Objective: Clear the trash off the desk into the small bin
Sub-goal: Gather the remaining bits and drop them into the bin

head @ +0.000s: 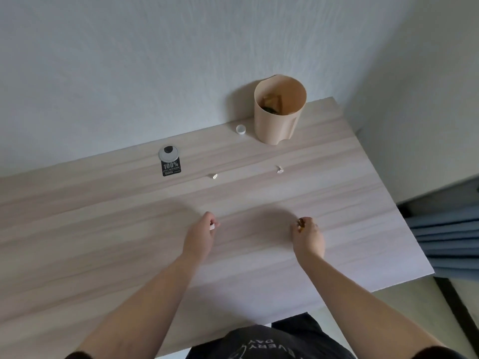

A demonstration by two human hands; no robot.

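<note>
A small beige bin [277,125] stands at the far edge of the pale wooden desk [103,229], with some scraps inside. Beside it lies a white bottle cap [240,129]. Two small white scraps lie mid-desk, one [214,176] left of centre and one [280,170] further right. A black tag [171,168] printed "100%" lies to the left. My left hand [201,235] is closed around a small white piece [212,226]. My right hand [308,238] pinches a small brown scrap [300,224]. Both hands hover low over the desk's middle.
A round silver cable grommet [169,153] is set into the desk above the black tag. The white wall runs behind the desk. The desk's right edge drops off toward blue fabric [445,237] and a dark strip on the floor.
</note>
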